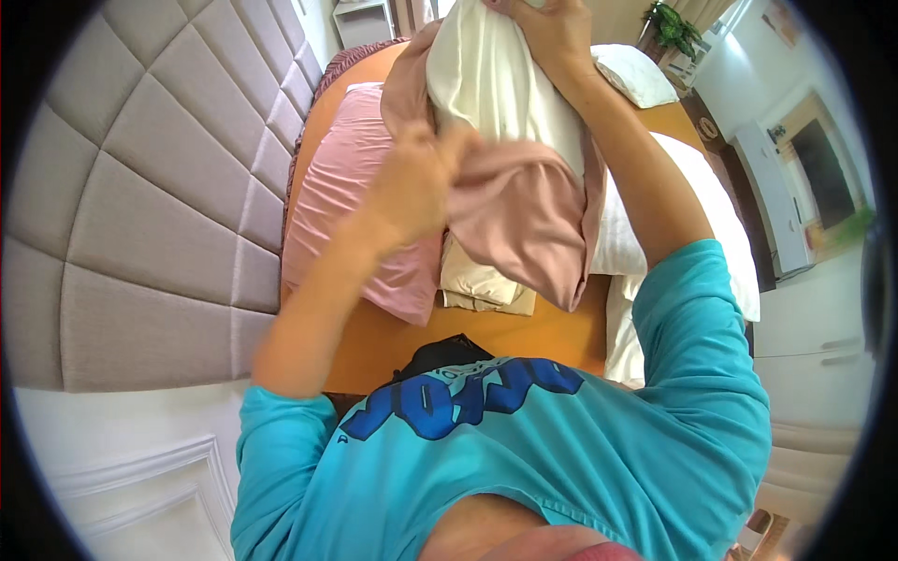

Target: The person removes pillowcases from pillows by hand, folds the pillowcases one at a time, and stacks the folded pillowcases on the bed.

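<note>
In front of me hangs a dusty-pink pillowcase (524,206) with a soft white pillow (500,84) showing out of it; the pink cloth drapes around the pillow's lower part and left side. My right hand (554,35) is closed on the white pillow's upper end, its fingers partly cut off by the top of the picture. My left hand (409,187) is at the left edge of the pink cloth. Motion smears its fingers, so their grip is unclear. Beneath that hand, a pink-covered pillow (332,201) lies on the bed.
An orange-brown sheet (571,323) covers the bed. Folded cream cloth (482,280) lies under the hanging pillowcase. White bedding (697,206) is on the right, and a white pillow (636,75) lies at the far right. A grey padded headboard (168,187) borders the left side.
</note>
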The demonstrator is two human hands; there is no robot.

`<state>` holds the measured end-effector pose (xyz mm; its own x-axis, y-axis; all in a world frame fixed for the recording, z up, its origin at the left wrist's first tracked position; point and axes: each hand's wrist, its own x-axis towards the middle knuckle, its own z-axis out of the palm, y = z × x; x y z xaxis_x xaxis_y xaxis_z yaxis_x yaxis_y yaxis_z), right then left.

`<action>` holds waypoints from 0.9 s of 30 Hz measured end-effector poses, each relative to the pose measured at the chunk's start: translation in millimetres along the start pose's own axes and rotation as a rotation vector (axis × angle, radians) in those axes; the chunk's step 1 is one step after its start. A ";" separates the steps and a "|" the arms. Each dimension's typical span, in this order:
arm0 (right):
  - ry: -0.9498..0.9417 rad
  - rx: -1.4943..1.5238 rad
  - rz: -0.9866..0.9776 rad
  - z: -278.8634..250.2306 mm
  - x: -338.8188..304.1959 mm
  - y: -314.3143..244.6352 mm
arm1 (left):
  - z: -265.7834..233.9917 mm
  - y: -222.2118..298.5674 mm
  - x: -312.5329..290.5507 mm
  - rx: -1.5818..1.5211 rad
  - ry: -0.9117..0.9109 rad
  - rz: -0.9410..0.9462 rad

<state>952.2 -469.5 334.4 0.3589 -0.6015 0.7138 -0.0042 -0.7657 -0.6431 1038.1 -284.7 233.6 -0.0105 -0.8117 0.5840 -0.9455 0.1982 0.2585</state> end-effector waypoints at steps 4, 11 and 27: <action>0.091 -0.051 -0.106 9.2 14.7 26.8 | 53.9 91.7 -41.3 0.044 -0.106 0.399; 0.154 0.073 -0.204 -14.4 40.0 52.7 | 114.1 95.2 -82.4 -0.085 -0.249 0.502; -0.489 0.235 -0.200 76.8 -305.8 -19.9 | 12.5 -153.8 -135.7 -1.574 -0.495 -1.043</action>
<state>914.3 -252.8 107.7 0.7212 -0.2320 0.6528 0.2956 -0.7491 -0.5928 1180.9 -211.8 105.0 -0.0712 -0.9189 -0.3879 0.4431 -0.3776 0.8131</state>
